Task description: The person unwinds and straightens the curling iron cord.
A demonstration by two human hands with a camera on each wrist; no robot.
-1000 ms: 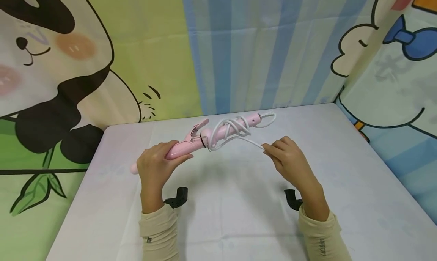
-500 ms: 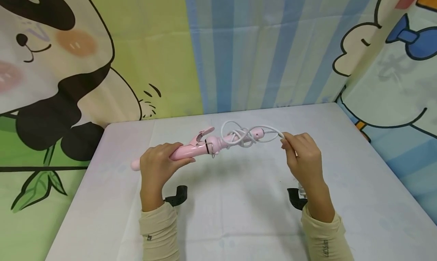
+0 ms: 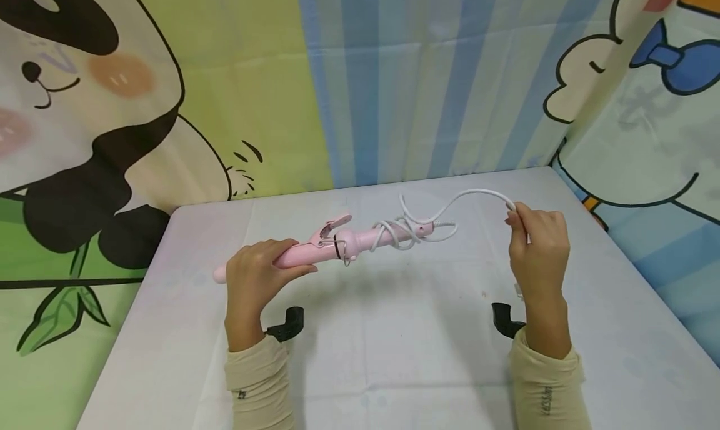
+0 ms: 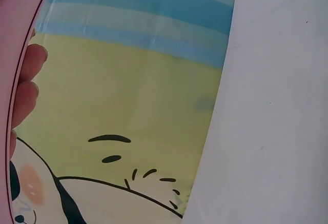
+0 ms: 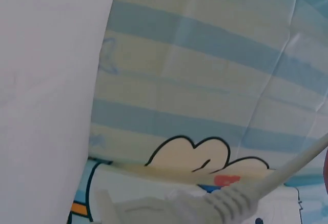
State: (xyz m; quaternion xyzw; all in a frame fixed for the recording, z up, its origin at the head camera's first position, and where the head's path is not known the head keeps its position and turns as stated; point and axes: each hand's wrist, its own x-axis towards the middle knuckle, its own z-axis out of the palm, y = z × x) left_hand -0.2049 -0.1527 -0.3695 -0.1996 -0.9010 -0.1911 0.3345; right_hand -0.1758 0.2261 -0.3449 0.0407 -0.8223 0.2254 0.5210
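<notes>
A pink curling iron point(image 3: 306, 254) is held above the table, its handle pointing right. My left hand point(image 3: 255, 283) grips it round the barrel; in the left wrist view, fingertips point(image 4: 32, 62) curl behind its pink body point(image 4: 13, 75). White cord point(image 3: 394, 231) is looped loosely about the handle. From there one length arcs across to my right hand point(image 3: 540, 249), which pinches it between thumb and fingers. The right wrist view shows the cord's white plug point(image 5: 189, 208), blurred, hanging by the right wrist.
A white-covered table point(image 3: 371, 349) lies under both hands. Behind it hangs a printed cloth point(image 3: 394, 92) with a panda and stripes. Black curved mounts point(image 3: 287, 324) stick out beside both wrists.
My right hand has moved to the right and drawn out a longer length of cord. Fewer loops remain round the handle. The left hand has kept its grip in nearly the same place.
</notes>
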